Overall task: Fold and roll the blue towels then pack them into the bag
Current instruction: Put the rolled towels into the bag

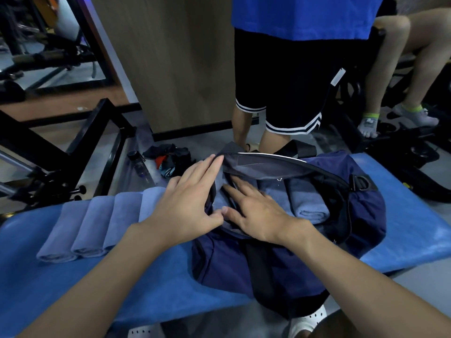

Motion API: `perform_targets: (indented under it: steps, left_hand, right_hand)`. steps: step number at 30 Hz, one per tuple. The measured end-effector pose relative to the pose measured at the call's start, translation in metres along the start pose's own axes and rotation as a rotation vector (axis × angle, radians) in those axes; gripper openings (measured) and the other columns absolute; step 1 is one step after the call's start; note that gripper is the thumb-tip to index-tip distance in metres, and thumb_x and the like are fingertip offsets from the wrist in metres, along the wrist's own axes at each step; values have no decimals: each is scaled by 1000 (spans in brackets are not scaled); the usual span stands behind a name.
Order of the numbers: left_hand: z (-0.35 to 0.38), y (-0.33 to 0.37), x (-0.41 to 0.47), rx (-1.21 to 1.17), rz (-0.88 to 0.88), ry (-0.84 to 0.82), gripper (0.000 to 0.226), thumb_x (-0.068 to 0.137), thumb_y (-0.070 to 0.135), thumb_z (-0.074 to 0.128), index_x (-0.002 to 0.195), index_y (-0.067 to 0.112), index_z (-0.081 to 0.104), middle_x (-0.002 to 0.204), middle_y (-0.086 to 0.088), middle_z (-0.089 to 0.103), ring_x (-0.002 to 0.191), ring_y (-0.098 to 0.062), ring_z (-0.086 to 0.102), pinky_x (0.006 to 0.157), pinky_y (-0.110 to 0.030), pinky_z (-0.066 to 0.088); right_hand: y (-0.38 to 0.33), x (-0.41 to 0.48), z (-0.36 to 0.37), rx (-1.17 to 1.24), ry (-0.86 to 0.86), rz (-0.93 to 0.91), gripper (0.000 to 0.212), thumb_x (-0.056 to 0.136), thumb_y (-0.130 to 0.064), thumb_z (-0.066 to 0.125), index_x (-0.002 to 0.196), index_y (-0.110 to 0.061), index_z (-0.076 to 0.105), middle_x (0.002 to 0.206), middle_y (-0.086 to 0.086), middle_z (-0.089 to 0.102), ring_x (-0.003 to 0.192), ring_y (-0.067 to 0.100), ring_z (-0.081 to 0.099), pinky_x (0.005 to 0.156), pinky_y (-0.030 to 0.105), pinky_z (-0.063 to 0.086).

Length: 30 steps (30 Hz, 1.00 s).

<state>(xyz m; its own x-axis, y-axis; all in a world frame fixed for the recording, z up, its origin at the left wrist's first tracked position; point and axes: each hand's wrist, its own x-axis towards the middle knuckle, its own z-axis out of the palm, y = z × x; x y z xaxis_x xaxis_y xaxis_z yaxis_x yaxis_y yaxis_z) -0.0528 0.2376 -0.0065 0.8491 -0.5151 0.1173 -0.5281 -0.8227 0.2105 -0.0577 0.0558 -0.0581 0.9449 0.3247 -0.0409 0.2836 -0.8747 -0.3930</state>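
Lying flat, fingers straight, left hand (pixel 192 201) and right hand (pixel 255 212) half hide a towel (pixel 278 195) in the bag (pixel 366 215).

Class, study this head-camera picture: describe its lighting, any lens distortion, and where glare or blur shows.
Head view: dim, blue-tinted light; the wide-angle lens bows the blue bench edges and stretches both forearms; a bright glint runs along the rim of the bag; the left hand and right hand look sharp, the dark frames behind look softer.
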Motion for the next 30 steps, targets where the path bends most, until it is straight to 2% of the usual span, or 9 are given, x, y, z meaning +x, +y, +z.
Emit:
perform_targets:
  steps: [2, 5, 7, 9, 14, 19, 23, 27, 30]
  left_hand:
    - [0, -1, 1, -47, -22, 4, 93, 90, 49, 57, 158, 32, -4, 165, 15, 3, 150, -5, 1, 118, -34, 14]
    - [-2, -5, -4, -130, -23, 53, 74, 97, 38, 53, 158, 32, 12, 161, 13, 19, 148, -6, 13, 121, -38, 20]
    - [-7, -9, -13, -194, -19, 101, 62, 97, 37, 49, 154, 31, 28, 155, 12, 33, 144, -9, 25, 117, -41, 28]
    - [-10, -21, -25, -252, -61, 129, 59, 92, 39, 43, 149, 28, 39, 148, 9, 43, 139, -12, 35, 114, -43, 32]
    - [-3, -79, -57, -326, -253, 131, 43, 94, 25, 50, 136, 19, 54, 139, 3, 52, 131, -19, 46, 108, -47, 38]
    - [20, -131, -93, -208, -393, 65, 44, 96, 20, 54, 139, 20, 53, 144, 2, 51, 134, -19, 46, 109, -45, 39]
    - [35, -151, -104, -89, -375, -57, 51, 101, 29, 43, 151, 29, 36, 161, 5, 28, 150, -15, 18, 118, -45, 21]
    - [48, -161, -100, 32, -335, -185, 52, 104, 39, 33, 154, 43, 18, 166, 7, 4, 153, -20, -7, 116, -63, 0]
    - [57, -172, -97, 67, -349, -280, 51, 102, 51, 26, 151, 54, 10, 167, 9, 0, 153, -25, -12, 109, -75, 0]
  right_hand:
    - [-2, -9, -3, -5, 50, -4, 60, 99, -53, 36, 151, -23, 28, 158, 0, 24, 144, 19, 21, 114, 41, 25]
    - [-12, -18, -6, -52, 226, -66, 35, 97, -34, 49, 125, -16, 57, 114, 2, 56, 109, 24, 49, 93, 42, 43]
    - [-26, -20, -8, -60, 364, -133, 17, 92, -22, 52, 101, -12, 63, 91, 2, 58, 90, 24, 51, 80, 42, 47]
    - [-47, -20, -9, -37, 461, -196, 16, 90, -20, 48, 91, -13, 62, 83, 1, 57, 81, 22, 51, 72, 40, 47]
    - [-113, -5, 2, 73, 337, -307, 22, 90, -22, 41, 89, -13, 62, 85, 0, 56, 80, 21, 53, 71, 37, 46]
    - [-156, 32, 44, 193, 61, -148, 15, 91, -16, 50, 99, -8, 60, 100, 6, 55, 96, 24, 54, 82, 36, 46]
    - [-171, 65, 67, 136, -10, 141, 26, 96, -18, 45, 118, -4, 51, 124, 17, 49, 119, 35, 44, 99, 37, 35]
    - [-168, 90, 79, 34, -14, 312, 29, 98, -16, 43, 124, -4, 43, 134, 19, 40, 124, 35, 35, 105, 36, 29]
    - [-164, 105, 87, -36, -46, 385, 34, 93, -9, 47, 127, -4, 43, 136, 18, 38, 127, 36, 34, 111, 38, 26]
